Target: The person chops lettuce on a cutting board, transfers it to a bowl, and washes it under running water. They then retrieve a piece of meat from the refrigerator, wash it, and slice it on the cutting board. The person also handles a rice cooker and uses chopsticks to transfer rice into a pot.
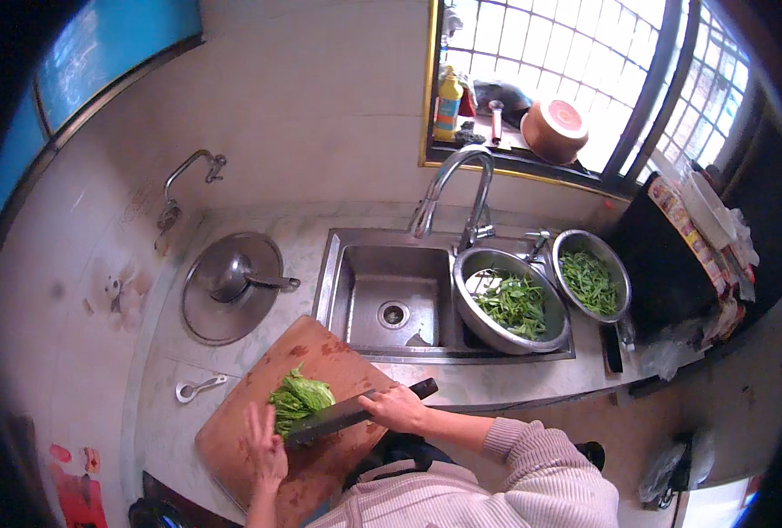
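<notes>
A wooden cutting board [232,422] lies at an angle on the counter, its surface marked with wet patches. On it sits a bunch of leafy greens [300,396], piled beside the blade. My right hand [396,408] grips a cleaver [331,422], whose black handle end sticks out to the right. The dark blade slants down-left against the near side of the greens. To the left of the pile, my left hand [265,445] is raised with its fingers spread and holds nothing. Whether its fingertips touch the leaves, I cannot tell.
Beyond the board is a steel sink [391,284] under a curved faucet [477,191]. Two metal basins of cut greens [510,303] [589,280] stand rightward. A pot lid [200,310] with a metal ladle [232,277] and a white peeler [200,388] lie left.
</notes>
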Demonstrator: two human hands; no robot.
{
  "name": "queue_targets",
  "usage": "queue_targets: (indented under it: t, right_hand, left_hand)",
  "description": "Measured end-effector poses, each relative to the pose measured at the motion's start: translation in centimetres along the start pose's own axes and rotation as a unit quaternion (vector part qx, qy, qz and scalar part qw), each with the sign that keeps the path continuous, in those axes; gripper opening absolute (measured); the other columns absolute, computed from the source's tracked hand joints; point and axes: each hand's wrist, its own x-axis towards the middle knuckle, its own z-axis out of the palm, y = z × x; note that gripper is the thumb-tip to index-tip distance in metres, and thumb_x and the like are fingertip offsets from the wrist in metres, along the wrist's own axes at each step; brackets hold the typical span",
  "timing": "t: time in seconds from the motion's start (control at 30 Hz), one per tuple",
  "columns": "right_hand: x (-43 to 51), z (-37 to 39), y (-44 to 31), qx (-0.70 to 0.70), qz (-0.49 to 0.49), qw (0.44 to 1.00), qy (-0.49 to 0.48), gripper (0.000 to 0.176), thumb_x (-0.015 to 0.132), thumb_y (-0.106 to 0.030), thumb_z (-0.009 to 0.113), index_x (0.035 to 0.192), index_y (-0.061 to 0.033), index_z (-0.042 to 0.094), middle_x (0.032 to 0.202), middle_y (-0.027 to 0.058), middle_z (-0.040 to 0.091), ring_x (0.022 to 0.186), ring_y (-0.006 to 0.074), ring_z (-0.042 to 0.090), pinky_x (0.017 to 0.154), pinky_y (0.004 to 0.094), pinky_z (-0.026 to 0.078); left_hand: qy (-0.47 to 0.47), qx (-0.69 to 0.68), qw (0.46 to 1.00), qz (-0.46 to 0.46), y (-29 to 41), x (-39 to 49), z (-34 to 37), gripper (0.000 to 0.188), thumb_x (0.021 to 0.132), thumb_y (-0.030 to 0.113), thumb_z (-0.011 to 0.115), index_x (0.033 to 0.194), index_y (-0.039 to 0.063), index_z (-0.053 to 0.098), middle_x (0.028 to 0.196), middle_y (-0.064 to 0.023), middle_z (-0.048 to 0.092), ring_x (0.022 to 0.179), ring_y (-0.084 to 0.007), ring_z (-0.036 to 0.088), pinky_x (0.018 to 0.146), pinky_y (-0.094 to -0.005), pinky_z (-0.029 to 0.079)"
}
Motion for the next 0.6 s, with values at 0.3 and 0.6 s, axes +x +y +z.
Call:
queue_targets:
  t: [0.3, 0.6]
  right_hand:
    - [0.9, 1.3, -4.2, 0.301, 0.28, 0.911, -0.004, 0.032, 0.081, -0.04, 0.057, 0.086, -0.009, 0.066, 0.066, 0.0153, 0.062, 0.062, 0.0278, 0.062, 0.059, 0.0405, 0.049]
    - [0.2, 1.3, -4.3, 0.55, 0.341, 0.763, 0.001, 0.025, 0.088, -0.023, 0.053, 0.078, -0.0021, 0.06, 0.061, 0.0001, 0.053, 0.05, 0.0079, 0.047, 0.043, 0.0238, 0.035]
  left_hand:
    - [0.089, -0.056, 0.993, 0.045, 5.9, -1.8, 7.2, 0.077, 0.086, 0.063, 0.015, 0.138, 0.007, 0.029, 0.145, -0.021, 0.01, 0.133, -0.042, 0.007, 0.105, -0.0535, 0.008]
    - [0.07, -0.008, 0.983, -0.169, 2.4, -2.8, 11.1, 0.059, 0.09, 0.047, 0.025, 0.14, 0.018, 0.024, 0.145, -0.0228, 0.001, 0.133, -0.0423, 0.001, 0.1, -0.0624, 0.01]
